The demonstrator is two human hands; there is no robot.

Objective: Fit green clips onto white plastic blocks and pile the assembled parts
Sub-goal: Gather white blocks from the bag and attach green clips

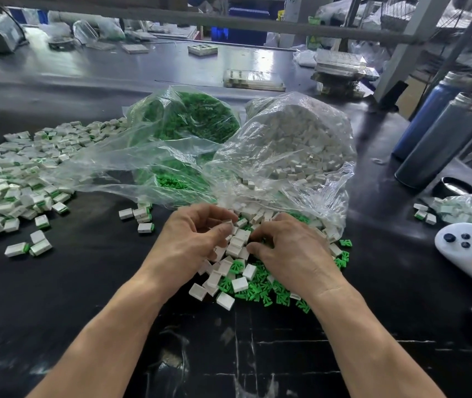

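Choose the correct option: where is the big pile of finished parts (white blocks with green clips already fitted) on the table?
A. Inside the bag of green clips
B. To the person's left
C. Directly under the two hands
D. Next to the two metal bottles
B: the pile of assembled parts spreads over the black table to the left of the left hand, away from both bags.

**Both hands in the loose parts**

I see my left hand (197, 234) and right hand (289, 248) curled over the mixed heap of white blocks (240, 284) and green clips (260, 294). Left fingertips (226, 222) pinch a white block; what the right fingers hold I cannot tell. Beyond the fingers lie two clear bags (286, 156); left of them, the assembled pile (13, 182).
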